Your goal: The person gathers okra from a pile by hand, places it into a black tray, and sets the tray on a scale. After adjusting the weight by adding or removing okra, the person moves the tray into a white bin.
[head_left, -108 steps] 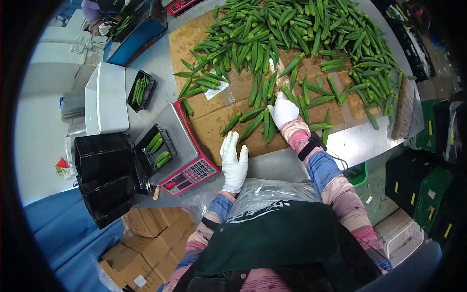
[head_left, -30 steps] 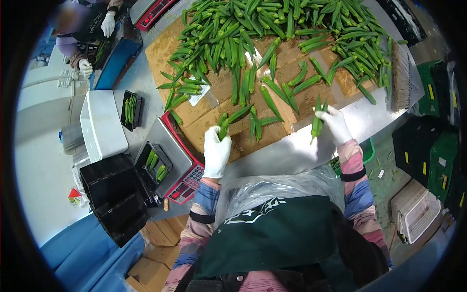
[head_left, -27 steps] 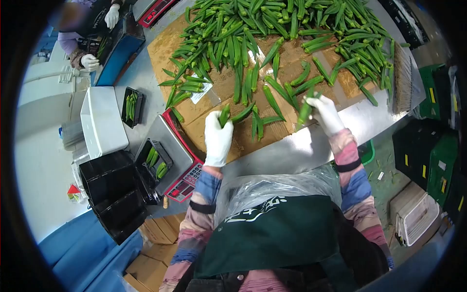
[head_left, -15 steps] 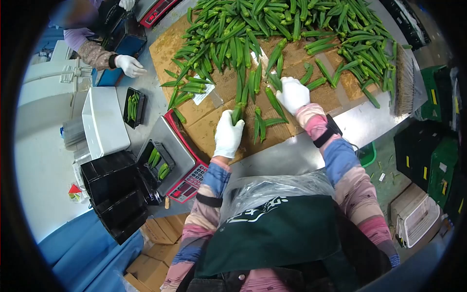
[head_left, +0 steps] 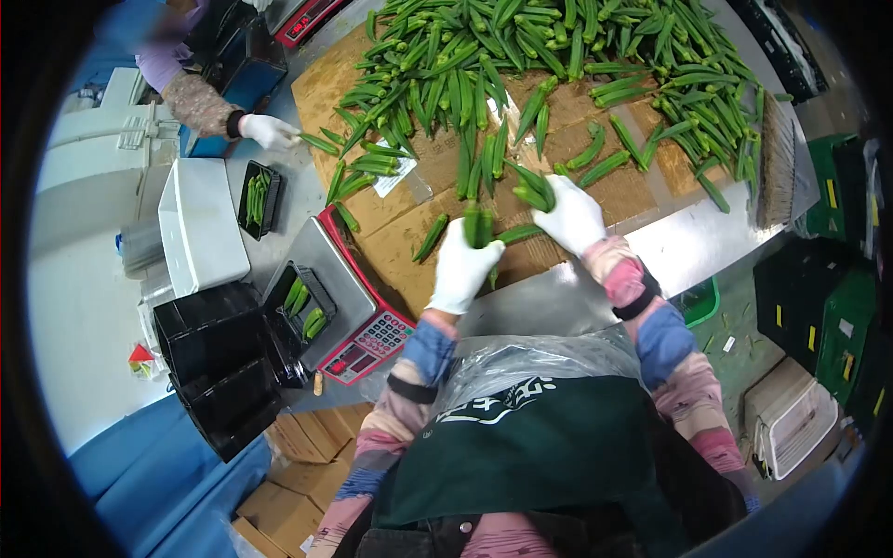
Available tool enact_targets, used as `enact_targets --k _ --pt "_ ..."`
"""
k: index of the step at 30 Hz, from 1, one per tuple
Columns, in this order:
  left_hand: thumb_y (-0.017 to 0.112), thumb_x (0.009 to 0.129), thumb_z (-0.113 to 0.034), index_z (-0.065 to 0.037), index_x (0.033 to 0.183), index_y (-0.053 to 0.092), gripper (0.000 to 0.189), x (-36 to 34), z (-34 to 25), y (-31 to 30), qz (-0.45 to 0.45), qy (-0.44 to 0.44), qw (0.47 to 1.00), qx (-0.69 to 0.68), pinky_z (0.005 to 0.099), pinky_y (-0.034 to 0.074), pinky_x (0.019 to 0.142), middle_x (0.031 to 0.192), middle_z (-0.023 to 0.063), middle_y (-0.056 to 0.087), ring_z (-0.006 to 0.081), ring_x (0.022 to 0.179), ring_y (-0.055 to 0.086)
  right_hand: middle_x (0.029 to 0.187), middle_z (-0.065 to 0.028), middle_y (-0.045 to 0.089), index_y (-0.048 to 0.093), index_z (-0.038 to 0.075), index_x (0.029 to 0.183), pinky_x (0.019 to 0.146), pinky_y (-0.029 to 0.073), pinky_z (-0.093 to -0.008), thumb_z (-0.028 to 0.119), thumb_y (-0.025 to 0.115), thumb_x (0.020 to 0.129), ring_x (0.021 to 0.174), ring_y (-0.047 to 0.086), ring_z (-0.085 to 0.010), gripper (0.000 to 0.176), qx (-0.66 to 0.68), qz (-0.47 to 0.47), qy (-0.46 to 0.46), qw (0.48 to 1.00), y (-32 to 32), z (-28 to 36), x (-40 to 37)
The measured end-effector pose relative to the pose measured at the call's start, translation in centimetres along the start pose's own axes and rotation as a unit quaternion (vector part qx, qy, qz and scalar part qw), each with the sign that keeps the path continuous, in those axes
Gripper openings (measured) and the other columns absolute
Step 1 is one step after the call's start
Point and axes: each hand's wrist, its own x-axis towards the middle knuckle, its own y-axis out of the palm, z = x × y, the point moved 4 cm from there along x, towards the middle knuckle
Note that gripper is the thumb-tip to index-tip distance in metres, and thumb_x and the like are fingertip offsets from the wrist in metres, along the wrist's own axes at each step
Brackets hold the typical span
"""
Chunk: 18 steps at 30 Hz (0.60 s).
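Observation:
My left hand (head_left: 464, 268), in a white glove, is closed around okra pods (head_left: 478, 226) above the front part of the cardboard (head_left: 386, 244). To its right, my right hand (head_left: 571, 215), gloved too, has its fingers wrapped round a few okra pods (head_left: 534, 189). Beyond both hands a large okra pile (head_left: 521, 42) covers the back of the cardboard. A single pod (head_left: 430, 238) lies left of my left hand. On the red and grey scale (head_left: 346, 319) rests a black tray (head_left: 299, 305) with several pods.
At the upper left a co-worker's gloved hand (head_left: 268, 132) touches a pod (head_left: 319, 143). Another black tray of okra (head_left: 258, 199) lies beside a white container (head_left: 202, 226). Black trays (head_left: 220, 363) stand left of the scale. A brush (head_left: 775, 163) lies at the right edge.
My left hand has moved right and slightly down with pods. My right hand has closed on pods and shifted slightly down. The co-worker's hand has moved right to a pod.

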Motion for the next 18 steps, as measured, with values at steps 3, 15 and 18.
enact_targets --k 3,15,18 --pt "0.077 0.079 -0.019 -0.002 0.109 0.064 0.036 -0.4 0.8 -4.7 -0.079 -0.011 0.997 0.026 0.0365 0.052 0.081 0.097 0.0123 0.068 0.0241 0.088 0.065 0.107 -0.0134 0.064 0.062 0.009 0.110 0.088 0.052 -0.0446 0.022 0.074 0.074 0.102 0.064 -0.0340 0.040 -0.023 0.018 -0.094 0.995 -0.8 0.0 -2.2" --pt "0.076 0.083 -0.018 -0.002 0.118 0.065 0.040 1.0 2.4 -4.7 -0.044 -0.010 0.997 0.058 0.0330 0.053 0.085 0.107 0.0117 0.072 0.0223 0.091 0.070 0.096 -0.0119 0.066 0.061 0.011 0.111 0.082 0.052 -0.0423 0.019 0.078 0.072 0.093 0.065 -0.0326 0.043 -0.096 0.024 -0.045 0.994 2.2 -0.3 -3.0" --pt "0.074 0.087 -0.017 0.002 0.121 0.064 0.041 -0.7 1.2 -3.5 0.097 -0.113 0.951 -0.269 0.0331 0.054 0.085 0.107 0.0104 0.071 0.0188 0.091 0.068 0.100 -0.0140 0.067 0.061 0.012 0.117 0.086 0.052 -0.0435 0.016 0.075 0.072 0.096 0.064 -0.0344 0.047 -0.025 -0.116 -0.006 0.993 -3.1 -3.9 -1.5"
